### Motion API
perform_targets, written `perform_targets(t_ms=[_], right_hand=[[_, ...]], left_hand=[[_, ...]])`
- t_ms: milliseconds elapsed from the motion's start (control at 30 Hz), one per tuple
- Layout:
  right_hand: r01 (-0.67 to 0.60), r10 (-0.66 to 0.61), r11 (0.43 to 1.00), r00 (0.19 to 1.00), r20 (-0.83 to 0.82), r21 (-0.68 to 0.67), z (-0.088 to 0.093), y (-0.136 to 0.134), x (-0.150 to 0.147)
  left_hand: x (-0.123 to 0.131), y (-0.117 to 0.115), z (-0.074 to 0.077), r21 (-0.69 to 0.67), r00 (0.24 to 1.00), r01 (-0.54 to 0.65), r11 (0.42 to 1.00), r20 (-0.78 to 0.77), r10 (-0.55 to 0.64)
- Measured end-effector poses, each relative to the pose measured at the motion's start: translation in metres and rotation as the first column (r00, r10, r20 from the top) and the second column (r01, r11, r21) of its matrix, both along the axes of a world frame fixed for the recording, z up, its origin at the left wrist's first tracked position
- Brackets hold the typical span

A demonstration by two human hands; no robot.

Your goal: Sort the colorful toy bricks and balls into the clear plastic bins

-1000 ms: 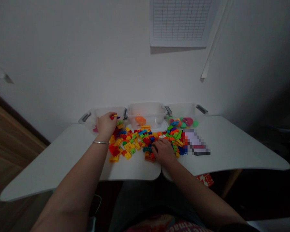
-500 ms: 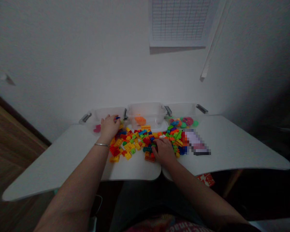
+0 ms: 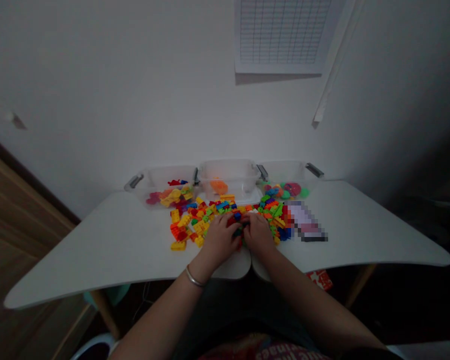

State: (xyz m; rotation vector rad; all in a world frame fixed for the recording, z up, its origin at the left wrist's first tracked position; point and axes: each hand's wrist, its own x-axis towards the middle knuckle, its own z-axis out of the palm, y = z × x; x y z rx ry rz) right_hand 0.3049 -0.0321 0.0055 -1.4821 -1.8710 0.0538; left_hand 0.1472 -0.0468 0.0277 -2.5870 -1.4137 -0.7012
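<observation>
Reaching into the middle of a heap of plastic building bricks (image 3: 193,227) on a white table (image 3: 112,245), the left hand (image 3: 220,241) and right hand (image 3: 258,234) sit close together around a few bricks; whether either grips one, I cannot tell. Most bricks lie loose on the tabletop. Some sit in the left clear bin (image 3: 165,173), orange pieces (image 3: 219,187) in the middle bin (image 3: 228,167), and round pieces (image 3: 292,189) in the right bin (image 3: 281,170).

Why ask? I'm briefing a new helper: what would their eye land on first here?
The heap of bright plastic building bricks on the white table comes first, with the left hand and right hand meeting at its middle. Behind the heap, three clear plastic bins stand in a row along the wall.
</observation>
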Motion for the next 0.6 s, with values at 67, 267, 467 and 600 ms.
perform_targets(t_ms=[67, 267, 467, 600], right_hand=[[-0.005, 0.005, 1.000, 1.000, 0.014, -0.006, 0.000, 0.001, 0.000], [-0.047, 0.047, 0.998, 0.999, -0.003, -0.032, 0.003, 0.000, -0.001], [-0.068, 0.069, 0.997, 0.998, 0.011, -0.020, 0.003, 0.001, -0.001], [-0.088, 0.088, 0.996, 0.996, -0.008, -0.017, 0.003, 0.001, -0.001]], left_hand=[[0.002, -0.001, -0.004, -0.001, 1.000, -0.021, 1.000, 0.000, 0.021], [-0.006, 0.004, -0.003, 0.040, 0.991, -0.120, 0.992, -0.058, 0.122], [-0.017, 0.006, -0.005, 0.069, 0.984, -0.162, 0.984, -0.070, 0.166], [-0.018, 0.006, -0.001, 0.057, 0.989, -0.138, 0.989, -0.051, 0.141]])
